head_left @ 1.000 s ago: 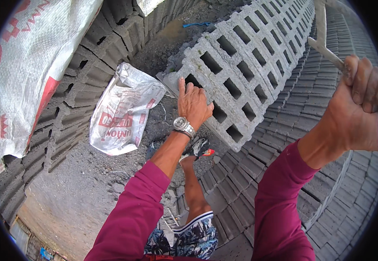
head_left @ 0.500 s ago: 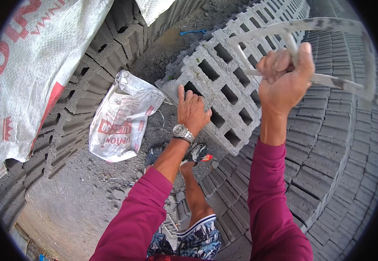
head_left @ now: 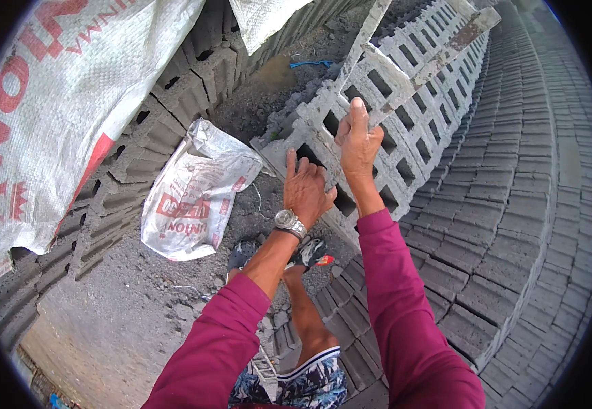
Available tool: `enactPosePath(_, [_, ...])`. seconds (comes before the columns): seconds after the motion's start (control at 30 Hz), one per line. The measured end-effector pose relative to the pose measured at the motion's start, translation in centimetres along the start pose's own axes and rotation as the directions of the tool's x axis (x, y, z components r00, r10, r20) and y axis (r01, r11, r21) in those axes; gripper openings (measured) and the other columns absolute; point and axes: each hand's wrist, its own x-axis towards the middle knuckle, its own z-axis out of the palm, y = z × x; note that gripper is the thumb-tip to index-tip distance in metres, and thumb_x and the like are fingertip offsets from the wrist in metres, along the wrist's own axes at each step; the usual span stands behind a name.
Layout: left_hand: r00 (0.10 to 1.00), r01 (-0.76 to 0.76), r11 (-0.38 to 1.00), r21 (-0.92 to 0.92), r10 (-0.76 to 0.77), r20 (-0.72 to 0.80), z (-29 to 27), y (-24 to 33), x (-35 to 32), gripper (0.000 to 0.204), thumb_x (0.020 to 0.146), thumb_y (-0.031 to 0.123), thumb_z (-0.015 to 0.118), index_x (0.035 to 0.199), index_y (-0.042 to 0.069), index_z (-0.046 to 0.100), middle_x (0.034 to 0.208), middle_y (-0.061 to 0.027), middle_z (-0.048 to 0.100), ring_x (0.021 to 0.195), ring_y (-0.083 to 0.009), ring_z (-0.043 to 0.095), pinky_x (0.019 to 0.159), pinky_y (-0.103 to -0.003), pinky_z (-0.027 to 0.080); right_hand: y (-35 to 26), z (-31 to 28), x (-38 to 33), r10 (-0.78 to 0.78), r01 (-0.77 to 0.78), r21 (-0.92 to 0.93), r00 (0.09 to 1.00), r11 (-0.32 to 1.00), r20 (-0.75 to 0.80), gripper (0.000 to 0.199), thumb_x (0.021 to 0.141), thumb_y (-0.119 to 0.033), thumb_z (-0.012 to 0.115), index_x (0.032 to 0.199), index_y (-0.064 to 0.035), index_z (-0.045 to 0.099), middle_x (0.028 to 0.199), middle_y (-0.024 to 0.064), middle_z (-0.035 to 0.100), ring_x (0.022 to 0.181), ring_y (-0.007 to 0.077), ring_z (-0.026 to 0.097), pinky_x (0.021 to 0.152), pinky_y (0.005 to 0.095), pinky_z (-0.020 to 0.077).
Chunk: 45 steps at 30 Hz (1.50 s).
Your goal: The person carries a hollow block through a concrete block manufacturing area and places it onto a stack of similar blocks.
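My left hand (head_left: 305,187), with a watch on the wrist, is on a grey hollow concrete block (head_left: 339,223) at the near end of a stack. Its index finger stretches along the block while the other fingers bend at a hole, gripping the web beside it. My right hand (head_left: 360,146) is closed round a flat grey-white metal frame with crossbars (head_left: 458,45), its thumb pointing away from me. Slanting over the block tops, this frame runs up to the picture's upper edge. Whether it touches the blocks I cannot tell.
Rows of hollow blocks (head_left: 422,146) reach away ahead. Solid-looking grey blocks (head_left: 507,238) lie in rows at right. An empty-looking white and red sack (head_left: 197,194) is on the gritty ground (head_left: 125,307); a larger woven sack (head_left: 115,82) covers blocks at left.
My right hand has swung left and slightly down with the metal frame, which has gone from the right side to over the hollow blocks. My left hand has stayed on its block.
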Motion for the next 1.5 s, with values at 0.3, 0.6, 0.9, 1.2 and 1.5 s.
enactPosePath(0.3, [0.998,0.004,0.997,0.075,0.0,-0.058,-0.2,1.0,0.8,0.042,0.073,0.038,0.074,0.088,-0.001,0.069,0.088,-0.0142,0.066,0.102,-0.0309,0.056,0.115,-0.054,0.021,-11.2,-13.7,-5.5,0.023,-0.005,0.093,0.982,0.996,-0.189,0.045,0.102,-0.037,0.052,0.067,-0.0082,0.047,0.05,0.0002,0.04,0.043,0.0092,0.034,0.042,0.0275,0.0282])
enactPosePath(0.6, [0.992,-0.115,0.969,-0.22,0.121,0.015,3.1,13.8,-5.3,0.042,0.08,0.04,0.071,0.092,-0.001,0.069,0.089,-0.0127,0.066,0.103,-0.0355,0.055,0.093,-0.05,0.041,-9.1,-27.6,-19.9,0.347,-0.309,0.179,0.666,0.934,-0.66,0.045,0.1,-0.045,0.055,0.073,-0.0098,0.048,0.056,-0.0002,0.045,0.043,0.0081,0.038,0.041,0.0247,0.0289])
enactPosePath(0.9, [0.931,-0.173,0.946,0.274,0.066,0.359,9.5,20.2,-6.7,0.051,0.077,0.049,0.072,0.088,0.0,0.068,0.087,-0.0191,0.068,0.099,-0.0335,0.059,0.098,-0.048,0.039,-7.1,-32.5,-24.5,0.44,-0.409,0.201,0.655,0.89,-0.614,0.053,0.098,-0.045,0.056,0.063,-0.0059,0.053,0.057,-0.0032,0.045,0.049,0.0058,0.038,0.047,0.0244,0.0242])
enactPosePath(1.2, [0.94,-0.01,0.913,0.407,-0.13,0.315,13.1,18.9,-5.3,0.048,0.067,0.048,0.077,0.064,0.001,0.071,0.069,-0.0191,0.068,0.079,-0.0337,0.065,0.097,-0.041,0.039,-0.8,-33.4,-22.1,0.58,-0.658,0.17,0.477,0.734,-0.661,0.058,0.098,-0.049,0.054,0.062,-0.0036,0.054,0.055,0.001,0.051,0.051,0.0119,0.046,0.051,0.0309,0.0356])
enactPosePath(1.5, [0.847,0.241,0.947,0.212,-0.312,0.431,4.9,17.9,-7.5,0.058,0.065,0.036,0.084,0.085,-0.014,0.065,0.1,-0.0334,0.062,0.11,-0.0474,0.051,0.101,-0.052,0.037,4.5,-34.5,-19.1,0.468,-0.497,0.201,0.501,0.844,-0.728,0.054,0.1,-0.041,0.054,0.06,-0.005,0.052,0.054,-0.0014,0.047,0.05,0.01,0.043,0.05,0.0305,0.0335])
